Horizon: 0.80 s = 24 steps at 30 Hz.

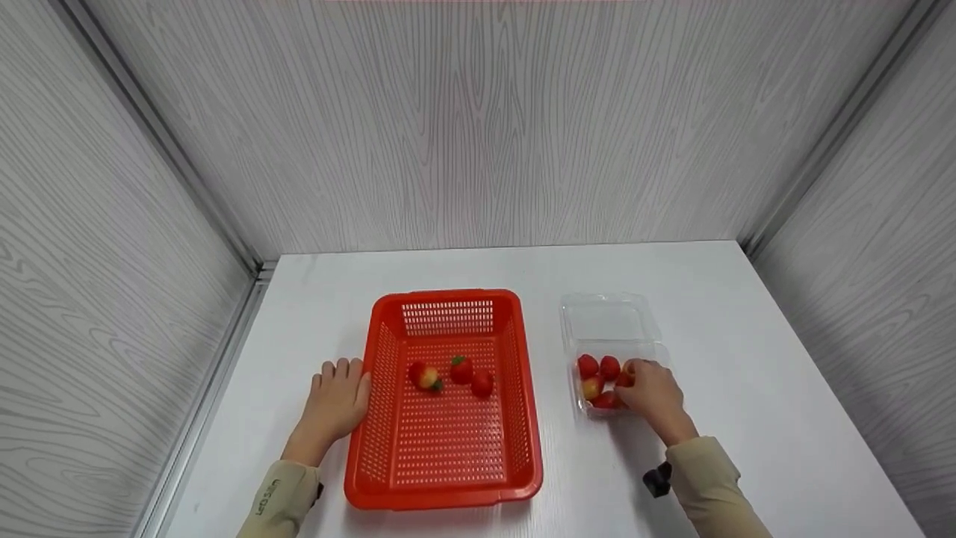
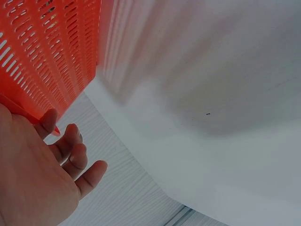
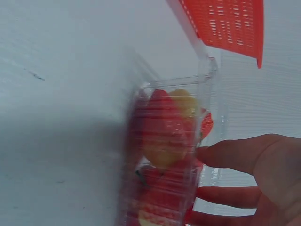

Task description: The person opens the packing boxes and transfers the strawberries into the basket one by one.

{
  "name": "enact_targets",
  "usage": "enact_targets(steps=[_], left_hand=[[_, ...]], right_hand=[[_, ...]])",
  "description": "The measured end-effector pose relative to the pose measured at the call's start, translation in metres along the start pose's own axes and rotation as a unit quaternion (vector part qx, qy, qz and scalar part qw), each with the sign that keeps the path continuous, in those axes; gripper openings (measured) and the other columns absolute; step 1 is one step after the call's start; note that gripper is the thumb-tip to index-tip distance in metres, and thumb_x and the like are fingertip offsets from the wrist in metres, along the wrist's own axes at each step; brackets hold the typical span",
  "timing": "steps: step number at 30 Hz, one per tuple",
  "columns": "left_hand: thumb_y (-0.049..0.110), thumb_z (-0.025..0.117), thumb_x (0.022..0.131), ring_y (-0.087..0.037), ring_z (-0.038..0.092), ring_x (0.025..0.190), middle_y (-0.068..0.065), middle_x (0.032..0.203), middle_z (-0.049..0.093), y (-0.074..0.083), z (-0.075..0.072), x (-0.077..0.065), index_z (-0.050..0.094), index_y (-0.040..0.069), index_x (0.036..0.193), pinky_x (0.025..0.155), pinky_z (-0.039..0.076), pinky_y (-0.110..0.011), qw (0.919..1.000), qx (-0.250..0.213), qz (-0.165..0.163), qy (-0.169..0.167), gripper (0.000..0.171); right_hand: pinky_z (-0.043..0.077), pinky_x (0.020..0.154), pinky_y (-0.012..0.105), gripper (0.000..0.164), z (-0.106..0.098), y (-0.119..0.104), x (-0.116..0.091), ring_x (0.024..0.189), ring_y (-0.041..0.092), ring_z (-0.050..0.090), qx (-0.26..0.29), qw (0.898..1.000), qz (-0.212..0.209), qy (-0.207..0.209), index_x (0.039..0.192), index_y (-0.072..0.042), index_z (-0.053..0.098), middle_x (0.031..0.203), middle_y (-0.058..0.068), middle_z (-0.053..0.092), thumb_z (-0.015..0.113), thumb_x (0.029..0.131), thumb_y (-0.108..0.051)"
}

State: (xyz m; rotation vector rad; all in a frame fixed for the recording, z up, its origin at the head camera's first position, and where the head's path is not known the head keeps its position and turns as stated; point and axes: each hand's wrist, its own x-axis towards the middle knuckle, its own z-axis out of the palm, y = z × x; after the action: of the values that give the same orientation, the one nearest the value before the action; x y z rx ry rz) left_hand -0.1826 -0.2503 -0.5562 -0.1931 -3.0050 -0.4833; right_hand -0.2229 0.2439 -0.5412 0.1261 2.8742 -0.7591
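A red plastic basket (image 1: 444, 493) with slotted walls stands on the table. On its floor lie three strawberries, one red and yellow strawberry (image 1: 424, 376) and two mostly red ones. Against the basket's left rim rests my left hand (image 1: 336, 400), fingers extended and not wrapped round it. To the right is a clear plastic clamshell box (image 1: 609, 320), lid folded back, holding several strawberries (image 1: 588, 366). My right hand (image 1: 652, 392) reaches into the box and pinches a strawberry (image 1: 626, 375) between thumb and fingers, which partly hide it. In the right wrist view, fruit (image 3: 162, 127) shows through the box wall.
The white table (image 1: 762, 403) is enclosed by pale wood-grain panels (image 1: 448, 134) at the back and both sides. A gap of tabletop separates basket and box. A dark wrist device (image 1: 657, 480) sits by the right sleeve.
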Motion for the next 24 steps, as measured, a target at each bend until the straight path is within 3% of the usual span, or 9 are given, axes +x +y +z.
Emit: enact_targets(steps=[6,9,18,24], left_hand=[[0.024,0.037,0.106,-0.031,0.034,0.084,-0.012,0.089,0.039,0.001,-0.002,0.0,0.046,0.004,0.104,0.072,0.03,-0.046,0.9999,-0.005,0.007,0.008,0.022],[0.024,0.037,0.106,-0.031,0.034,0.084,-0.011,0.09,0.039,0.0,-0.001,0.0,0.046,0.004,0.105,0.073,0.03,-0.046,1.0,-0.005,0.004,0.003,0.021],[0.024,0.039,0.106,-0.031,0.035,0.085,-0.011,0.091,0.04,0.001,0.0,-0.001,0.047,0.004,0.106,0.074,0.03,-0.047,0.9999,-0.009,-0.001,-0.006,0.021],[0.025,0.038,0.106,-0.031,0.035,0.085,-0.011,0.09,0.04,0.001,0.0,0.0,0.047,0.005,0.105,0.073,0.03,-0.047,1.0,-0.009,0.001,-0.001,0.022]], right_hand=[[0.054,0.076,0.045,0.031,-0.002,0.0,-0.006,0.081,0.029,0.056,-0.003,1.0,-0.02,-0.001,0.101,0.002,0.064,0.088,0.012,0.064,0.079,0.076,-0.007],[0.054,0.079,0.047,0.035,0.001,0.002,-0.007,0.082,0.03,0.056,-0.003,1.0,-0.026,0.005,0.105,0.004,0.063,0.091,0.016,0.065,0.081,0.076,-0.007],[0.052,0.073,0.043,0.024,0.005,0.008,-0.005,0.076,0.03,0.053,-0.006,1.0,-0.016,0.017,0.095,0.006,0.063,0.081,0.013,0.06,0.076,0.077,-0.004],[0.052,0.076,0.045,0.028,0.009,0.013,-0.004,0.079,0.031,0.053,-0.005,1.0,-0.008,0.016,0.097,0.008,0.064,0.084,0.015,0.061,0.077,0.076,-0.003]])
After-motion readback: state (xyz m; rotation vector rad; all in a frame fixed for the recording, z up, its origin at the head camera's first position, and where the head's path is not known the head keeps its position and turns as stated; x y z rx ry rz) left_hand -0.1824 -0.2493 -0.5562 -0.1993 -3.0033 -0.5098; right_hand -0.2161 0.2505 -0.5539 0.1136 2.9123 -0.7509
